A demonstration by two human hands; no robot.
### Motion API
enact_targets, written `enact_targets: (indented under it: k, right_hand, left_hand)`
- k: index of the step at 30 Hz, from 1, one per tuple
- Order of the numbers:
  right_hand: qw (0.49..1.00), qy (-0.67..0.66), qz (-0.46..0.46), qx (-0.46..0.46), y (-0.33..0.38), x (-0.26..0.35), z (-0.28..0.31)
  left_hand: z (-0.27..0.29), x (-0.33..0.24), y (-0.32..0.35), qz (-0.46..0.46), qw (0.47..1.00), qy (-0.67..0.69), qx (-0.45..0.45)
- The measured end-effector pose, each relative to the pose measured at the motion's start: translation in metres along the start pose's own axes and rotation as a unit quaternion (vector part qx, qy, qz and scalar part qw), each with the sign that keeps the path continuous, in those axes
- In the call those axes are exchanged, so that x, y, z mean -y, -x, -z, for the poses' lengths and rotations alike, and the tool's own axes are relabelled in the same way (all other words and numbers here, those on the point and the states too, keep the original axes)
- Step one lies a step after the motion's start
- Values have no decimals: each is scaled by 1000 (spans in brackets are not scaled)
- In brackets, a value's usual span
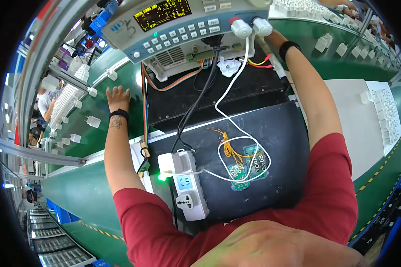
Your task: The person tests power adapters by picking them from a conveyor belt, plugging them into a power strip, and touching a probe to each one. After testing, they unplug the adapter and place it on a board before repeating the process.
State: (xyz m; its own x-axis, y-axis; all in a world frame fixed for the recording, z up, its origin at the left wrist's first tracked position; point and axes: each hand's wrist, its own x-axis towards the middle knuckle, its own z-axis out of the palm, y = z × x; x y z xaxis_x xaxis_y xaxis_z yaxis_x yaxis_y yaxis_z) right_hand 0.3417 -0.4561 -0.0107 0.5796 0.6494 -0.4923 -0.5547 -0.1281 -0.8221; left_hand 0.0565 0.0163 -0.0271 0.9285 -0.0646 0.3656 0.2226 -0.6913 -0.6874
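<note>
Green conveyor belt (82, 191) on my left: left hand (118, 95) stretched out flat, fingers spread, grip empty, white charger (93, 121) just beside it. Power strip (186, 187) on the table centre. Right arm reaches up past the meter (174, 20); right hand hidden, can't tell its grip.

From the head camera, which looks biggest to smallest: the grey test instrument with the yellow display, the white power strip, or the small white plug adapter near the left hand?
1. Grey test instrument
2. White power strip
3. Small white plug adapter, by the left hand

Fisheye bending and differing nearness make true sizes unsure.
</note>
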Motion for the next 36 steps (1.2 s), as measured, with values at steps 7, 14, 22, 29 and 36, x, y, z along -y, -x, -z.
enact_targets:
  k: [7,14,22,29,36]
  right_hand:
    - [906,219,279,-231,-6,-8,-12]
    - [811,-30,495,-312,145,-19,-59]
    - [844,-57,513,145,262,-98,-249]
    - [900,-36,292,321,266,-137,-319]
    - [940,-136,277,144,250,-115,-309]
  left_hand:
    - [60,13,13,107,987,-70,93]
    - [200,14,72,178,932,178,-261]
    - [323,-69,129,-17,760,524,-383]
    - [346,-61,159,129,661,650,-352]
    - [324,-68,186,251,476,841,-56]
